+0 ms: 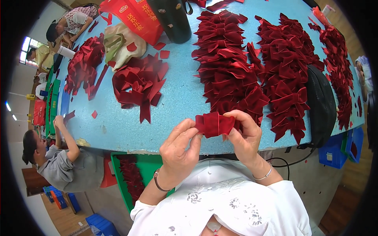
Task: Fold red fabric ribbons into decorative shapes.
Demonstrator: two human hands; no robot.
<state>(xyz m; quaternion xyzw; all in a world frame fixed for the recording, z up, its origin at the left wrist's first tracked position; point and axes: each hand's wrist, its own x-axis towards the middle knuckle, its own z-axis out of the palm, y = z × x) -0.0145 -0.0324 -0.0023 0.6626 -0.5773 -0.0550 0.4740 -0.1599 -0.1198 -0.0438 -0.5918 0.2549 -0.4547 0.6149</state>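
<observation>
At lower centre of the frame, the left hand [179, 143] pinches the left end of a folded red velvet strip [215, 124] between thumb and fingertips, and the right hand [245, 135] closes on its right end, fingers curled over the top. Held from both ends, the strip keeps its pleats stacked, which seems the reason for the tight two-sided grip. It sits just above the near edge of the blue counter [177, 98], close to the person's chest.

Just beyond the hands, finished bows [226, 67] lie in overlapping rows running toward the top of the frame, with more rows [287, 67] to the right. A loose pile of cut strips [138, 84] lies at upper left of the hands. Between that pile and the rows runs a bare band of counter, the open room for reaching. A black bag [321, 104] crowds the right edge. A green tray [130, 177] sits below the counter at lower left.
</observation>
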